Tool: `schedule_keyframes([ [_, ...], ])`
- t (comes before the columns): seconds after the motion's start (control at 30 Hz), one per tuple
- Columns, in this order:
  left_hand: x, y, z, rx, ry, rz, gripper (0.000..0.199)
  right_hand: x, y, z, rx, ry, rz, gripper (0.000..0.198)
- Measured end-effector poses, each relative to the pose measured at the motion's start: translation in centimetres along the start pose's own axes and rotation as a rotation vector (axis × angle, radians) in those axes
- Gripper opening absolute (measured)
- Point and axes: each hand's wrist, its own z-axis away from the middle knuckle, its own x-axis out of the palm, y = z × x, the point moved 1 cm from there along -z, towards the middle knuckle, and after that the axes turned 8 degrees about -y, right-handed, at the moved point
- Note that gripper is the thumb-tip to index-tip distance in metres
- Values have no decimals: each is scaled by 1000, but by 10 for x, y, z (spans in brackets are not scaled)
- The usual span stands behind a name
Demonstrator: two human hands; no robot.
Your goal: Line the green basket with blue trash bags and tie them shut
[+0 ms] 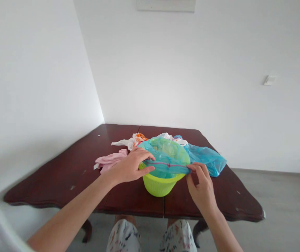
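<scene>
A yellow-green slatted bin stands on the table. A translucent blue drawstring trash bag lies over its mouth and partly inside it. The bag's hem, with a pink drawstring knotted near the middle, stretches between my hands. My left hand is at the bin's left rim, thumb and fingers around the hem's left end. At the right rim, my right hand pinches the other end of the hem between thumb and fingers.
A pink cloth lies left of the bin. Behind it are a crumpled white and orange plastic bag and another white bag. A blue plastic bag spreads to the right. The dark wooden table stands against white walls.
</scene>
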Motion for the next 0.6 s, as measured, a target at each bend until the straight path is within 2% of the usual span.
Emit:
schedule_keyframes([
  [0.07,7,-2,0,47,38,-12,36,1,0,-1,-16,46,-15,18],
  [0.13,18,-9,7,94,148,-59,43,1,1,2,-46,65,-31,14],
  [0.37,65,-31,49,276,524,-234,38,2,0,27,-136,38,-16,19],
  [0.5,89,-26,55,245,709,-219,37,7,-2,31,-144,15,-48,21],
  [0.6,109,-23,55,158,763,-196,37,12,1,30,-138,-15,-13,22],
])
